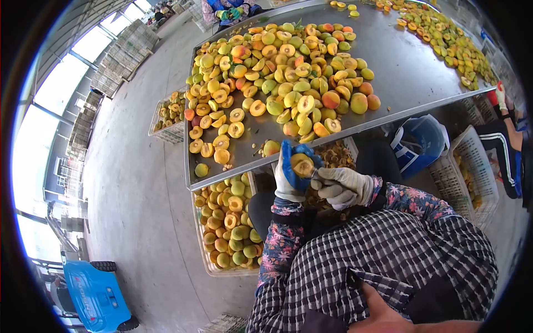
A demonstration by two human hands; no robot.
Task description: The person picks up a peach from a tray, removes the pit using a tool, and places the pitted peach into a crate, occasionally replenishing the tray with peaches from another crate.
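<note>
My left hand (288,175), in a blue-palmed white glove, cups a halved peach (302,165) with its cut face up, just below the near edge of the metal table (411,66). My right hand (344,187), in a grey-white glove, is closed around a small tool whose tip touches the peach half's pit hollow. A large heap of whole and halved peaches (277,77) covers the table's left part, beyond both hands.
A white crate of peach halves (227,227) stands on the floor to my left, another crate (169,114) farther off. A crate of pits (336,155), a blue bucket (422,141) and an empty white crate (472,172) sit under the table. Another person's gloved arm (502,97) shows at right.
</note>
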